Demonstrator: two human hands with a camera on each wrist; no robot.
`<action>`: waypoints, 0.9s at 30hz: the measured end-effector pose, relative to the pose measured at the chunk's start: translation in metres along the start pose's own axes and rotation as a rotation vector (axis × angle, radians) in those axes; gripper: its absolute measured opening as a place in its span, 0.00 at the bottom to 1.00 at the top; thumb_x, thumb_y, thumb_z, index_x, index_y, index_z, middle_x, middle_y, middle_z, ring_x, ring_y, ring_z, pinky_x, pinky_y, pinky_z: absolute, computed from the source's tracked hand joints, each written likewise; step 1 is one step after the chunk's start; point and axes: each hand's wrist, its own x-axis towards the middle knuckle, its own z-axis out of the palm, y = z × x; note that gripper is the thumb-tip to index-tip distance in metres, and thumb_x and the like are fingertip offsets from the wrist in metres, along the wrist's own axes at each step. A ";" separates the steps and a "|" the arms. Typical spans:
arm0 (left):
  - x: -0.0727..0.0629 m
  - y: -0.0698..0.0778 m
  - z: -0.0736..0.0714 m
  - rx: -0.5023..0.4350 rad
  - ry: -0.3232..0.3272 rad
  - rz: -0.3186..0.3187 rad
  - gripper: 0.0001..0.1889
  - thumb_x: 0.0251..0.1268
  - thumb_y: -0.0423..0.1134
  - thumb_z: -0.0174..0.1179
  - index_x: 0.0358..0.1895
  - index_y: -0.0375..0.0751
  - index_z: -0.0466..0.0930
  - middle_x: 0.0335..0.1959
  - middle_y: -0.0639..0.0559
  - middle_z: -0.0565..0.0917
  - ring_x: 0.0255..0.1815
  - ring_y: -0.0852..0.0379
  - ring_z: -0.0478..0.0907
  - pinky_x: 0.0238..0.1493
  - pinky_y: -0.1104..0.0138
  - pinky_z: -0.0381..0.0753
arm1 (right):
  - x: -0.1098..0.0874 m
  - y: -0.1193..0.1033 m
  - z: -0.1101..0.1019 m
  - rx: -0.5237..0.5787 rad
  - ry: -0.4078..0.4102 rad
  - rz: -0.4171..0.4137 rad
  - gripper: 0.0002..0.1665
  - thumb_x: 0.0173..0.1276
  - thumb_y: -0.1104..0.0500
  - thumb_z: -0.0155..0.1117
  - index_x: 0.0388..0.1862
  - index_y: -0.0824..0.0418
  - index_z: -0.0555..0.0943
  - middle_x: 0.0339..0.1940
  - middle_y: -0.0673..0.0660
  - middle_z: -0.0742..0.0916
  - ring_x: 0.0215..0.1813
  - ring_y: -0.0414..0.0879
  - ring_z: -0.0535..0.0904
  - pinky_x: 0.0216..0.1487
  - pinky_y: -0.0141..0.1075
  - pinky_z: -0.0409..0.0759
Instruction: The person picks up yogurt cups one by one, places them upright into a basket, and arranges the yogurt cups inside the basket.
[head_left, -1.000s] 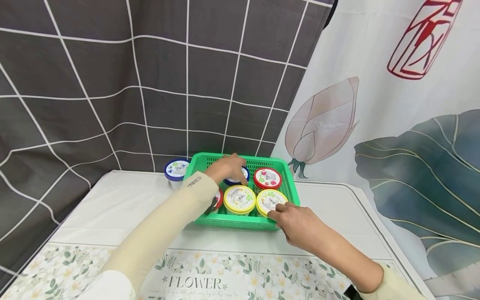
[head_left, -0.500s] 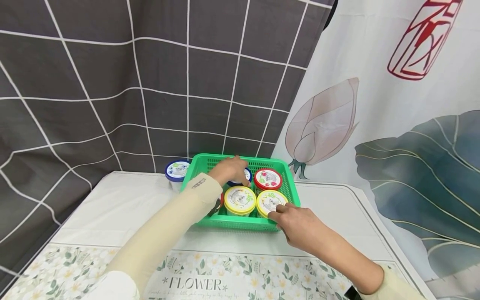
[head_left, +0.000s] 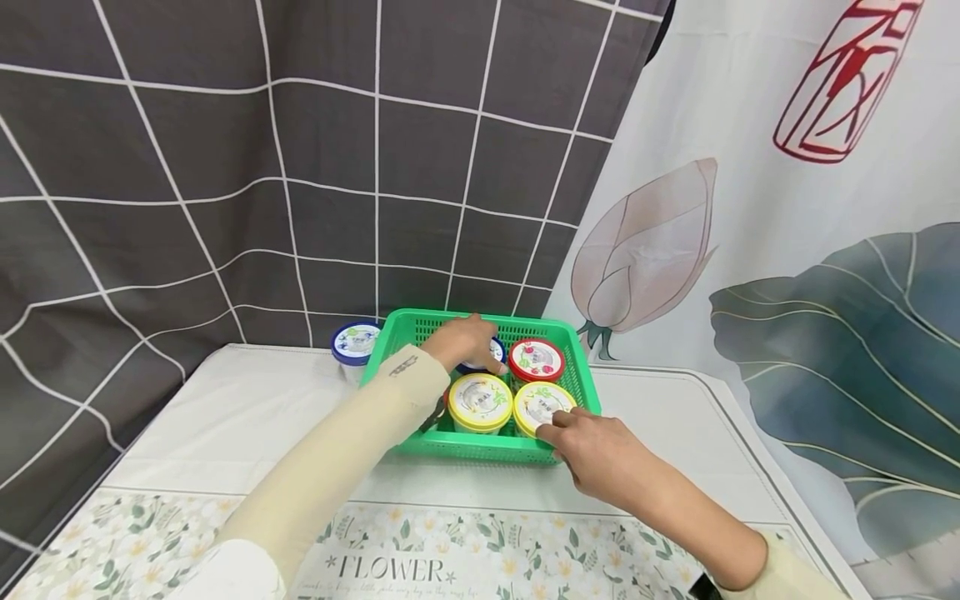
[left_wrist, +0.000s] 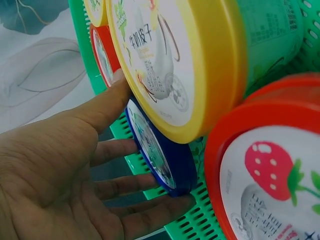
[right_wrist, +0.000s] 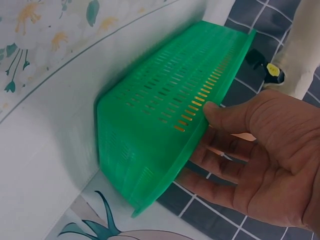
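Note:
My left hand reaches into the green plastic basket and grips a blue-lidded tub at the back. In the left wrist view the thumb and fingers lie at opposite sides of its blue lid. My right hand pinches the basket's front right rim; in the right wrist view its thumb presses the outer wall with the fingers behind the rim. Two yellow-lidded tubs, left and right, stand at the front, and a red-lidded tub at the back right.
Another red-lidded tub with a strawberry print sits front left, mostly hidden by my left wrist in the head view. Outside the basket, a blue-lidded tub stands close to its left wall. A dark checked curtain hangs behind the table.
My left hand and the blue-lidded tub in it have shifted slightly right, toward the red-lidded tub at the back. My right hand has stayed on the basket rim.

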 end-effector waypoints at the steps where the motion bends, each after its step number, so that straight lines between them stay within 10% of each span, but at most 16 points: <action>1: 0.000 0.000 0.000 -0.001 0.002 -0.001 0.44 0.78 0.58 0.72 0.89 0.48 0.66 0.93 0.38 0.61 0.91 0.37 0.64 0.90 0.42 0.69 | 0.000 0.000 0.000 0.001 -0.001 0.001 0.14 0.69 0.65 0.82 0.48 0.52 0.88 0.36 0.49 0.87 0.38 0.46 0.82 0.29 0.41 0.86; 9: 0.000 -0.001 -0.001 0.019 0.010 0.004 0.44 0.79 0.62 0.69 0.90 0.49 0.66 0.90 0.39 0.66 0.85 0.39 0.72 0.86 0.44 0.75 | 0.001 -0.001 -0.001 0.006 -0.020 0.013 0.15 0.69 0.65 0.82 0.49 0.52 0.88 0.37 0.49 0.87 0.39 0.46 0.83 0.30 0.42 0.88; 27: 0.008 -0.016 -0.023 0.035 -0.077 -0.054 0.51 0.81 0.67 0.62 0.94 0.47 0.51 0.96 0.40 0.54 0.97 0.39 0.52 0.93 0.41 0.62 | 0.002 -0.001 -0.002 0.009 -0.034 0.018 0.14 0.70 0.65 0.82 0.49 0.52 0.88 0.36 0.49 0.87 0.39 0.46 0.82 0.31 0.42 0.89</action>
